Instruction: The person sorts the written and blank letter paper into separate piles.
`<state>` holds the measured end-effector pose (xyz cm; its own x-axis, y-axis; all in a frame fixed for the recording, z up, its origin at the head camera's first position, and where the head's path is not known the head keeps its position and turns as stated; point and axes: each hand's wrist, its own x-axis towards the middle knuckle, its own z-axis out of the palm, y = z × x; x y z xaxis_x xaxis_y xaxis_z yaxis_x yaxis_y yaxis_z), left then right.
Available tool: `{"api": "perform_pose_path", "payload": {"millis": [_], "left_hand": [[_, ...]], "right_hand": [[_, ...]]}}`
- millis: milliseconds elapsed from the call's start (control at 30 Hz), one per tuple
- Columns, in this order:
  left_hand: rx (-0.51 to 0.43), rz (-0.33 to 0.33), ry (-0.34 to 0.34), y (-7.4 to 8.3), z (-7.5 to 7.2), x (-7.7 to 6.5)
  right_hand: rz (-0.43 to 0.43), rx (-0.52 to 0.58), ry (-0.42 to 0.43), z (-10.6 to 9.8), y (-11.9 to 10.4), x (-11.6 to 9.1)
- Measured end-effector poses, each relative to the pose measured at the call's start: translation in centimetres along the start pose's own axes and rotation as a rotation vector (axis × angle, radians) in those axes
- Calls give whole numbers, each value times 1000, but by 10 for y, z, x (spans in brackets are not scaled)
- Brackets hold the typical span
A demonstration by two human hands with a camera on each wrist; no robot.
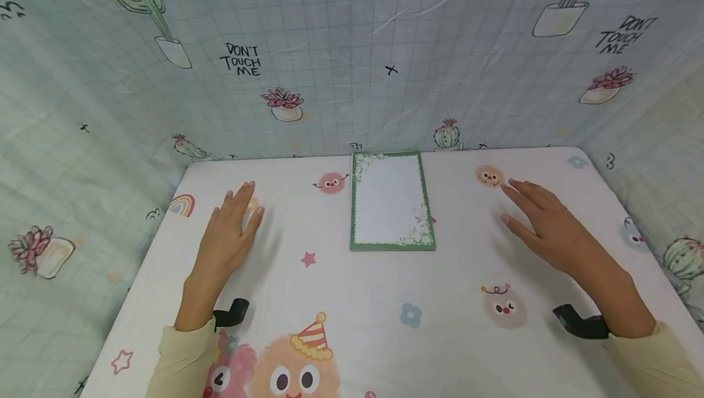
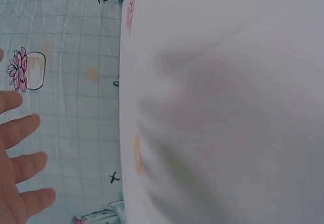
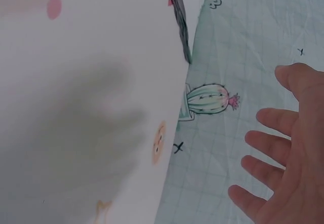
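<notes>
A flat white rectangular pad [image 1: 389, 202] with a green border and pale flowers at two corners lies upright-oriented at the far middle of the table. Left of it, my left hand [image 1: 227, 236] hovers above the tabletop, fingers extended and holding nothing. On the other side, my right hand [image 1: 552, 227] is likewise held over the table with straight, spread fingers. Both hands stand well apart from the pad. In the right wrist view the pad's dark side edge [image 3: 179, 21] shows at the top, away from the fingers [image 3: 268, 148].
The white table [image 1: 352, 300] carries printed cartoon faces, stars and flowers. A pale green cloth [image 1: 352, 68] with cactus prints hangs behind and along both sides. Black wrist straps [image 1: 580, 321] stick out by the sleeves [image 1: 184, 355].
</notes>
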<state>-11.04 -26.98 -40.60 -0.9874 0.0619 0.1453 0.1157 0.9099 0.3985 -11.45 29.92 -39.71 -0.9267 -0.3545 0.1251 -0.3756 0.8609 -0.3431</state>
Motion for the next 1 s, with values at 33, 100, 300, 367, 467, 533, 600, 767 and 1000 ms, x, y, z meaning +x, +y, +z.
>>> {"api": "perform_pose_path", "payload": {"millis": [33,100,300,367,467,533,600,767,1000], "left_hand": [[-12,-9,-2,1,0,0],[-59,-34,-26,2,0,-1],[-188,-66,-94,10,3,-1],[-189,-55,-94,12,5,0],[-192,-53,-97,15,8,1],[-194,-52,-96,18,9,2],[-198,-46,-90,20,10,3],[-225,-13,-63,27,13,6],[-254,-10,-20,37,21,11]], "right_hand": [[-2,4,1,1,-1,1],[-8,9,3,2,-4,2],[-31,29,33,5,-10,4],[-31,35,35,6,-11,4],[-4,52,14,8,-12,5],[25,65,-14,9,-13,6],[50,77,-37,11,-14,7],[67,89,-39,15,-19,10],[77,106,-47,19,-28,22]]}}
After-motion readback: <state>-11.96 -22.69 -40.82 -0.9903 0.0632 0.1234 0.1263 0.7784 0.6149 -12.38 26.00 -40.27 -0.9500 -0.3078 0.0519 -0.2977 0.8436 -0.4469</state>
